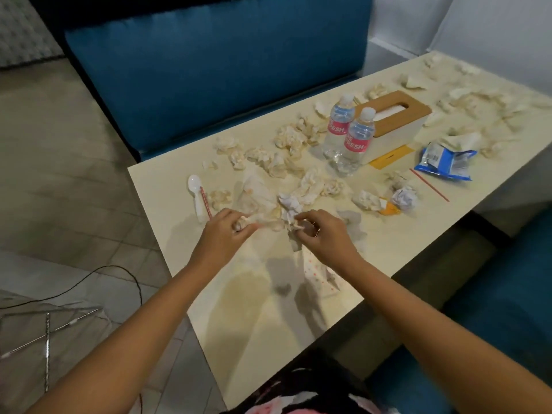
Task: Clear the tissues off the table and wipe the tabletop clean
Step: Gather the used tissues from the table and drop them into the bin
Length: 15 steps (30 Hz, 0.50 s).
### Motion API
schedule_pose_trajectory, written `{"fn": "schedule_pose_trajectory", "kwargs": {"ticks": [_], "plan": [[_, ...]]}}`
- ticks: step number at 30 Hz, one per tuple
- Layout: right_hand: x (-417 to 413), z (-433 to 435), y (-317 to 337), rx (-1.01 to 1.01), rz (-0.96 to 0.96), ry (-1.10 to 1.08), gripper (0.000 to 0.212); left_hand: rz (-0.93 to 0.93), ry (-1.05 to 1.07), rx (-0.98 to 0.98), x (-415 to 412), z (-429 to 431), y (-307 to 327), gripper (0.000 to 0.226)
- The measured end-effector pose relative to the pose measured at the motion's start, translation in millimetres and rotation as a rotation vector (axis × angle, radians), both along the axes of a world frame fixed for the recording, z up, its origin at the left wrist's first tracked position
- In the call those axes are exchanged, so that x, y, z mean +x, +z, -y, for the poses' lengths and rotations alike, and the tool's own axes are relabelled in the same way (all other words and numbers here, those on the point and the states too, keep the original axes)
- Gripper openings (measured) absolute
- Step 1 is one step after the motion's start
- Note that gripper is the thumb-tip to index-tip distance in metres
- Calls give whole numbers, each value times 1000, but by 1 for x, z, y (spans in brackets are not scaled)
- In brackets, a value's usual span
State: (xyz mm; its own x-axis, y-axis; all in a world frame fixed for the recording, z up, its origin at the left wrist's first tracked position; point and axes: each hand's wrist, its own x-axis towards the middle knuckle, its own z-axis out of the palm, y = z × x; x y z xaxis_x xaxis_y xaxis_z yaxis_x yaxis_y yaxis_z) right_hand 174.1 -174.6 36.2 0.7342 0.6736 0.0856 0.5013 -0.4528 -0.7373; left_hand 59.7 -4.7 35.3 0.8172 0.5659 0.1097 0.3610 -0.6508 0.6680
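Observation:
Several crumpled tissues (pixel 288 138) lie scattered over the cream tabletop (pixel 254 294), from the near end to the far right corner. My left hand (pixel 222 231) grips a small wad of tissue (pixel 243 224) near the table's left edge. My right hand (pixel 321 233) pinches a larger bunch of crumpled tissue (pixel 289 210) just right of it. The two hands are close together over the near part of the table. A flat dotted tissue (pixel 318 274) lies under my right wrist.
Two water bottles (pixel 348 135) stand mid-table in front of a tissue box with a wooden lid (pixel 394 112). A blue snack wrapper (pixel 445 161), a white plastic spoon (pixel 197 195), red straws (pixel 428 185) and an orange scrap (pixel 389 209) lie about. Blue benches (pixel 209 70) flank the table.

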Motion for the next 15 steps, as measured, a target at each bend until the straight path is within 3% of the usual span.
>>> {"fn": "schedule_pose_trajectory", "kwargs": {"ticks": [8,15], "plan": [[38,95,17,140,-42,-329,22,29,-327,-15,72,71,14,27],[100,211,21,227,-6,-649,19,82,-656,68,189,172,34,27]]}}
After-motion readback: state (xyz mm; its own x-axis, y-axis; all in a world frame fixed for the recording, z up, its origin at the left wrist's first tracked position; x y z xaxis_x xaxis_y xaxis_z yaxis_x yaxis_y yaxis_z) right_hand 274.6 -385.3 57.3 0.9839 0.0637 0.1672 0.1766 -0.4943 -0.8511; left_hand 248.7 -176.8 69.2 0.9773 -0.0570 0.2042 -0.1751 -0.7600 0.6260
